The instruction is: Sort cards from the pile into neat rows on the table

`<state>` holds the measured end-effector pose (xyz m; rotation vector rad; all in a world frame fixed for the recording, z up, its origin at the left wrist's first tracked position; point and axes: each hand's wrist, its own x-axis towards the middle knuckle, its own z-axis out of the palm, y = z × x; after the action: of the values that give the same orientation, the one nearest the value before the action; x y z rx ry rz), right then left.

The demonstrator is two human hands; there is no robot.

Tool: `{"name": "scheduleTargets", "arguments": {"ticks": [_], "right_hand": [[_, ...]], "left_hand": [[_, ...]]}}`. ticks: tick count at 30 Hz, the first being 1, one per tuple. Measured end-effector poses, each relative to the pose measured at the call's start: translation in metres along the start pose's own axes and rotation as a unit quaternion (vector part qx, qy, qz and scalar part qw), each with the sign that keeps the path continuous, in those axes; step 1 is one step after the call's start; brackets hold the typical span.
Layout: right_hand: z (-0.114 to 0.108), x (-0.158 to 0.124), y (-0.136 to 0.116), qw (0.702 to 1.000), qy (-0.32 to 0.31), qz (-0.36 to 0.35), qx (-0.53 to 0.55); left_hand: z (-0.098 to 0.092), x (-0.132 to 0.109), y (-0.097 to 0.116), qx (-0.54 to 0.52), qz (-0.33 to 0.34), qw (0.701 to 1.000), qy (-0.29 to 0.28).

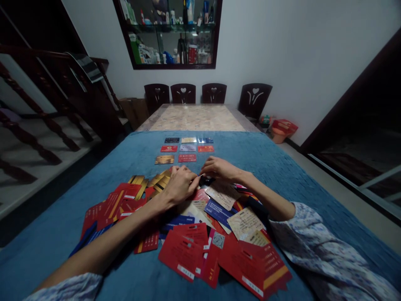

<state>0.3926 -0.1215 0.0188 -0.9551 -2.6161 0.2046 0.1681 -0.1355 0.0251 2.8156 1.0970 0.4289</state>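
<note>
My left hand (pixel 181 184) and my right hand (pixel 222 168) meet above the far side of a loose heap of plastic cards. Their fingers are closed on the thin pale edge of a card (pixel 201 175), its face hidden from me. Beneath them spread red cards (pixel 181 248), blue cards (pixel 218 212), beige cards (pixel 246 221) and, by my left hand, gold cards (pixel 138 181). Just beyond my fingers several cards lie apart in short rows, among them a gold card (pixel 164 159), a red card (pixel 187 158) and a silver card (pixel 188 148).
A blue cloth (pixel 125 154) covers the near part of the long table, whose patterned top (pixel 200 117) shows farther off. Several dark chairs (pixel 183 93) stand at its far end. To the left runs a wooden railing (pixel 40 104); an orange bin (pixel 278 136) is at right.
</note>
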Motion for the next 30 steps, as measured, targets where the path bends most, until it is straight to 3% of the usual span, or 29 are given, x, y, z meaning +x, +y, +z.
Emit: {"name": "scheduleTargets", "arguments": {"ticks": [8,14,19,30], "right_hand": [[0.007,0.000,-0.003,0.996,0.063,0.008,-0.061],[0.002,-0.001,0.000,0.997,0.077,-0.013,-0.027],[-0.003,-0.003,0.001,0.998,0.065,-0.013,0.019],[-0.008,-0.003,-0.001,0.999,0.031,0.006,0.013]], "left_hand": [[-0.003,0.002,-0.006,0.026,0.010,0.999,0.014],[-0.004,0.001,-0.006,-0.014,0.009,0.999,0.028],[-0.008,0.001,-0.004,-0.063,-0.003,0.998,0.028],[-0.004,0.001,-0.008,-0.040,-0.003,0.998,0.042]]}}
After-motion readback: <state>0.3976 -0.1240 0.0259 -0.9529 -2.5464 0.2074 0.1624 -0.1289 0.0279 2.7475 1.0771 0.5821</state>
